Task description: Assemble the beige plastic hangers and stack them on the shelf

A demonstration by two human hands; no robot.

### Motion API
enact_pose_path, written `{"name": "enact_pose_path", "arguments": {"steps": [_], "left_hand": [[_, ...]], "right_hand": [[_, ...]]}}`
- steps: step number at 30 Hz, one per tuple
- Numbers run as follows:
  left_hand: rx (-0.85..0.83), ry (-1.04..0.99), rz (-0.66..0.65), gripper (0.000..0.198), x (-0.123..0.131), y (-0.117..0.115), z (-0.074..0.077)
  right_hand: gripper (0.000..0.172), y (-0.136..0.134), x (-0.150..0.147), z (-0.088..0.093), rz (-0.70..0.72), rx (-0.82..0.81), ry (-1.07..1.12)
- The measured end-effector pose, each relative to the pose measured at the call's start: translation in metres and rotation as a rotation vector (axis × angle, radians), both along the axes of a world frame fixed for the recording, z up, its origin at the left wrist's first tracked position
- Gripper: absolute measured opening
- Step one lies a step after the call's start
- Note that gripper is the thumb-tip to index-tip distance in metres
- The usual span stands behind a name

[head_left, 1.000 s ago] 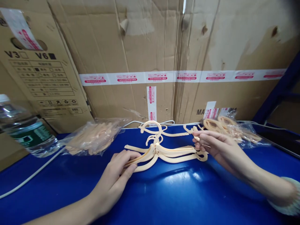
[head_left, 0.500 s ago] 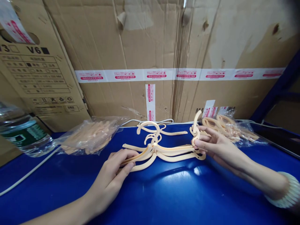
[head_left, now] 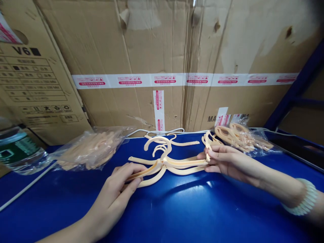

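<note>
A peach-coloured plastic hanger (head_left: 187, 164) is held low over the blue tabletop, its hook curling up to the left. My left hand (head_left: 118, 190) grips its left arm between thumb and fingers. At the end of its right arm, my right hand (head_left: 227, 160) pinches a slim curved peach piece (head_left: 208, 143), which meets or overlaps the arm tip; my fingers hide the exact contact. Other hanger arms (head_left: 152, 182) lie just beneath and behind, partly covered. Farther back rests another peach hanger (head_left: 187, 143), with more curved pieces behind my right hand.
Clear plastic bags of peach parts lie at the left (head_left: 88, 148) and right (head_left: 240, 136). A water bottle (head_left: 17, 152) stands far left by a white cable (head_left: 27, 189). Cardboard boxes (head_left: 121, 111) wall off the back. A dark flat object (head_left: 298, 148) sits at the right edge.
My right hand has lowered the curved piece and turned it toward the hanger's right arm end. My left hand keeps its grip. The view has shifted slightly.
</note>
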State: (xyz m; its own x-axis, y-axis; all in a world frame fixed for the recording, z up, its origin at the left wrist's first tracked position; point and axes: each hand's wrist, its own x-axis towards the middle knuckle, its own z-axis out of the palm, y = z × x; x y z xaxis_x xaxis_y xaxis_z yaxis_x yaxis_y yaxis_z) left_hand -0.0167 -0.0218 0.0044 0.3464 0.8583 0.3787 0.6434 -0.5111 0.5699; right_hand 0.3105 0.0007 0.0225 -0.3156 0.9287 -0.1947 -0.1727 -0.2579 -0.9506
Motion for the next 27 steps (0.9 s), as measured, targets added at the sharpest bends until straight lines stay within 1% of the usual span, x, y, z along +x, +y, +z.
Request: {"name": "enact_pose_path", "arguments": {"steps": [3, 5, 9, 15, 22, 27], "left_hand": [[-0.018, -0.032, 0.016, 0.026, 0.000, -0.001, -0.001], [-0.021, -0.050, 0.002, 0.025, 0.001, -0.001, -0.002], [-0.005, -0.060, -0.063, 0.020, 0.001, 0.001, -0.003], [-0.018, -0.084, -0.102, 0.019, 0.002, 0.002, -0.002], [-0.058, -0.117, -0.082, 0.024, 0.003, -0.001, -0.001], [-0.072, -0.114, -0.076, 0.027, 0.005, -0.002, 0.001]], "right_hand": [[0.017, -0.001, -0.001, -0.001, 0.029, -0.043, 0.027], [0.018, 0.000, -0.001, -0.002, 0.037, -0.049, 0.022], [0.022, 0.000, -0.002, -0.004, 0.030, -0.026, 0.006], [0.027, -0.002, -0.004, -0.005, 0.014, 0.023, -0.070], [0.038, -0.004, -0.009, -0.005, -0.091, 0.108, -0.117], [0.038, -0.007, -0.011, -0.007, -0.157, 0.226, -0.157]]}}
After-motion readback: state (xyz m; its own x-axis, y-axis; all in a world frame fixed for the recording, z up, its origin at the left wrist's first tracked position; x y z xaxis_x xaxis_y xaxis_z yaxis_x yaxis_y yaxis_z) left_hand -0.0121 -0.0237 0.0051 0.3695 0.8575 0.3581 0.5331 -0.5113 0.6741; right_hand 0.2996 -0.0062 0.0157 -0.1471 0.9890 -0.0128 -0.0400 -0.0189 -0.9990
